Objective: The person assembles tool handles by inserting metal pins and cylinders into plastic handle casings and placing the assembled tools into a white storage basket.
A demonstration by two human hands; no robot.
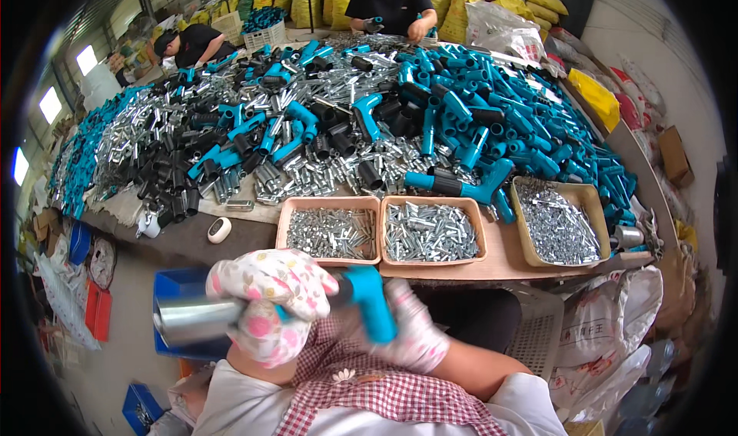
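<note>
Many teal housings (84,151) heap at the far left of the bench (181,244). Red bin (98,311) on the floor below. Next, a blue bin (173,282), partly behind a shiny metal cylinder (196,321). Farther back, a co-worker in black (204,44) bends over the far side. A small white rounded device (220,230) lies near the front edge.

Left hand (273,301) — floral glove — clamped round the middle of a teal-and-black tool (374,305), cylinder sticking out on its left. Tool is held in front of the bench, over the checked apron (377,405), teal handle angled down. Right hand (415,332), gloved too, right beside that handle; blurred, cannot tell if its fingers are closed on it. Hands apart, tool between.

Behind: left tray (327,262), middle tray (430,262), both pinkish, side by side, full of small metal parts. Second co-worker (392,9) sits across the bench. Another teal-and-black tool (496,181) lies behind the middle tray. Tan tray (565,268) farther right, also full of metal bits — then a yellow sack (596,98) and white sacks (592,336).
</note>
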